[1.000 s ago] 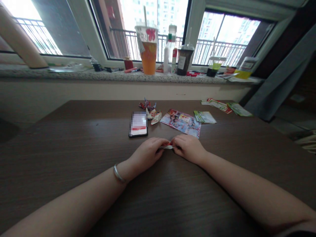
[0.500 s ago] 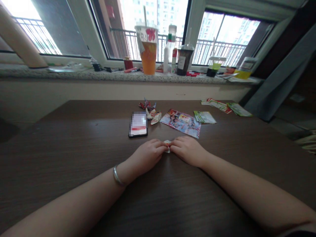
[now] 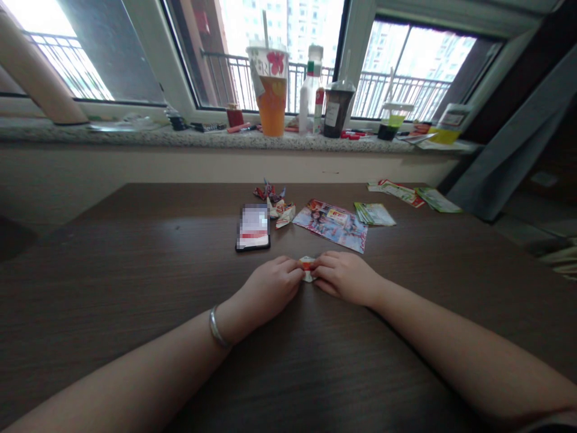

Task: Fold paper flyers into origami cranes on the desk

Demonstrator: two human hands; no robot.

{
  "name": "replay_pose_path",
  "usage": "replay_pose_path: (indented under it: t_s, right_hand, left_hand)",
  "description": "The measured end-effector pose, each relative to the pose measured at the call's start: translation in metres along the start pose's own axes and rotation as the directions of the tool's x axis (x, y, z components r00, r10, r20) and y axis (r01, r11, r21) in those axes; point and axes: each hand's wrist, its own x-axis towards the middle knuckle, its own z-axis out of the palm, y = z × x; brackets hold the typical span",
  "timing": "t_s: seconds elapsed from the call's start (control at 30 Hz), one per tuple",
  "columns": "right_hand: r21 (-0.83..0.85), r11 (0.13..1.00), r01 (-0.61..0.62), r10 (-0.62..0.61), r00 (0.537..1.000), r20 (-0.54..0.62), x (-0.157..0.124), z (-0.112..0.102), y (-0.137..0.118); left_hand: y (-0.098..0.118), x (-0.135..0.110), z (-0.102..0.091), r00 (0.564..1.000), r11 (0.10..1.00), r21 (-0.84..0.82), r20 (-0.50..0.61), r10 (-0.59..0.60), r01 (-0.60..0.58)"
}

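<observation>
A small folded piece of paper (image 3: 308,269), white with an orange-red band, lies on the dark table between my hands. My left hand (image 3: 276,282) grips its left edge with closed fingers; a silver bangle circles that wrist. From the other side, the fingers of my right hand (image 3: 345,278) are closed on the paper's right edge. Parts of the paper are hidden under the fingertips. Beyond my left hand lies a phone (image 3: 253,227) with a lit, blurred screen. Folded paper figures (image 3: 280,211) rest beside it.
A colourful printed sheet (image 3: 332,224) lies past my right hand, near a stack of leaflets (image 3: 375,214). More leaflets (image 3: 396,192) are at the table's far right. Along the windowsill (image 3: 180,139) stand a large orange drink cup (image 3: 271,96), a clear bottle (image 3: 309,93) and other cups.
My fingertips have drawn slightly apart, so more of the paper and its orange-red band shows between them. The things on the table and sill stay put.
</observation>
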Motion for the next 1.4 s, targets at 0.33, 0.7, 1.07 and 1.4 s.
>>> replay_pose_path:
  t_s: [0.33, 0.7, 1.07, 1.4]
  right_hand:
    - [0.328, 0.936, -0.125, 0.152, 0.987, -0.059, 0.0, 0.007, 0.014]
    - [0.044, 0.998, -0.051, 0.052, 0.999, -0.017, 0.0, 0.005, 0.002]
    - [-0.05, 0.996, -0.074, 0.074, 0.997, -0.007, 0.004, 0.001, -0.011]
    - [0.066, 0.985, -0.161, 0.161, 0.987, -0.003, 0.006, 0.003, -0.011]
  left_hand:
    - [-0.002, 0.0, 0.003, 0.997, 0.998, -0.012, 0.04, -0.069, 0.069]
    - [-0.003, 0.001, 0.003, 0.998, 0.997, 0.053, 0.013, -0.06, 0.06]
    - [-0.004, 0.0, 0.002, 0.999, 0.997, 0.054, 0.012, -0.052, 0.051]
    - [-0.004, 0.002, 0.002, 0.997, 0.997, 0.022, -0.008, -0.077, 0.077]
